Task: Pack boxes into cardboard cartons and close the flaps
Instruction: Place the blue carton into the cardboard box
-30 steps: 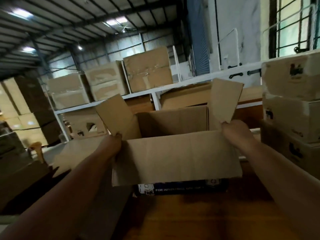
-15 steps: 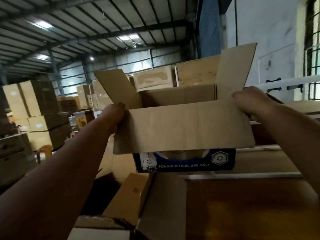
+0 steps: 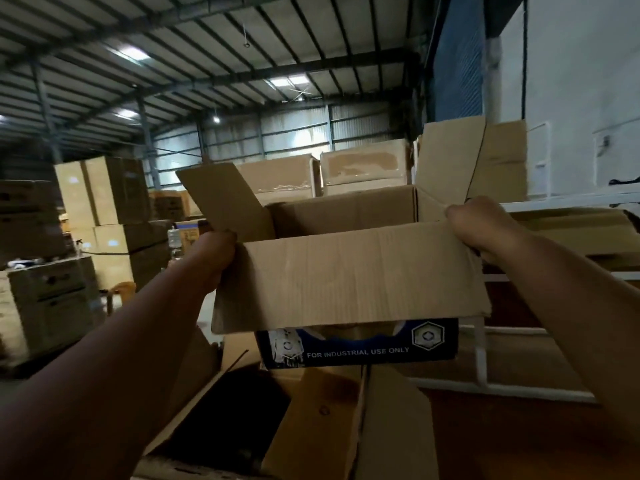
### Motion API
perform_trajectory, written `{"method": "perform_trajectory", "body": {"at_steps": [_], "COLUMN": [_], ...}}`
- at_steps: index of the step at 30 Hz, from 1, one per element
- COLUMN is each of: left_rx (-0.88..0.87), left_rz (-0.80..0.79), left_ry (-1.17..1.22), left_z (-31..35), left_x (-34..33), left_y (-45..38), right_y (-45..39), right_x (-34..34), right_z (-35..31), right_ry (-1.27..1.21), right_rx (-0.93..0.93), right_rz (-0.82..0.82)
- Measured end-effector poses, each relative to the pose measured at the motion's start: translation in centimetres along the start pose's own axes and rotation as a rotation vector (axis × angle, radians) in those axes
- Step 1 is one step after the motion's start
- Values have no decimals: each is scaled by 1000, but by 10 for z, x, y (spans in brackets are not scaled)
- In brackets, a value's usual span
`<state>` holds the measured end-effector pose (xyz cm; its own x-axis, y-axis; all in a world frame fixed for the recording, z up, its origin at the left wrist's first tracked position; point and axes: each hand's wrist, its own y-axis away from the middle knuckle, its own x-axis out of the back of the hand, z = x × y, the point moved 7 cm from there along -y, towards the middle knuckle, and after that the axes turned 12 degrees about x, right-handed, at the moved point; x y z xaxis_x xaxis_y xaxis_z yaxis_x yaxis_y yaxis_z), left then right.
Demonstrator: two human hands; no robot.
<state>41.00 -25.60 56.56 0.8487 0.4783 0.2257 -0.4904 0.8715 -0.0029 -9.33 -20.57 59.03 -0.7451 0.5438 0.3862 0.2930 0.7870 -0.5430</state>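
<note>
I hold an open cardboard carton up in the air in front of me. Its near flap hangs down over a blue printed side reading "FOR INDUSTRIAL USE ONLY". The two side flaps stand up. My left hand grips the carton's near left corner. My right hand grips its near right corner. Below it sits a second open carton with a dark inside. What lies inside the held carton is hidden.
A brown wooden tabletop lies at the lower right. A white shelf frame with flat cardboard stands behind it. Sealed cartons line the shelf beyond. Stacked cartons fill the warehouse floor at left.
The carton has been lifted off the tabletop and carried left, over the second open carton. Both hands kept their grip on the corners.
</note>
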Motion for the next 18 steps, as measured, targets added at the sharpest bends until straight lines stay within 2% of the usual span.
{"method": "perform_trajectory", "body": {"at_steps": [4, 8, 18], "left_rx": [45, 52, -37], "left_rz": [81, 81, -80], "left_ry": [-14, -8, -16], "left_z": [-10, -23, -38], "left_x": [23, 46, 134], "left_y": [-23, -49, -146], "right_y": [-10, 0, 45], "right_x": [-42, -76, -156], "right_z": [-8, -18, -96], "right_ry": [-20, -27, -63], "right_rx": [29, 29, -9], "right_rz": [-44, -31, 71]}}
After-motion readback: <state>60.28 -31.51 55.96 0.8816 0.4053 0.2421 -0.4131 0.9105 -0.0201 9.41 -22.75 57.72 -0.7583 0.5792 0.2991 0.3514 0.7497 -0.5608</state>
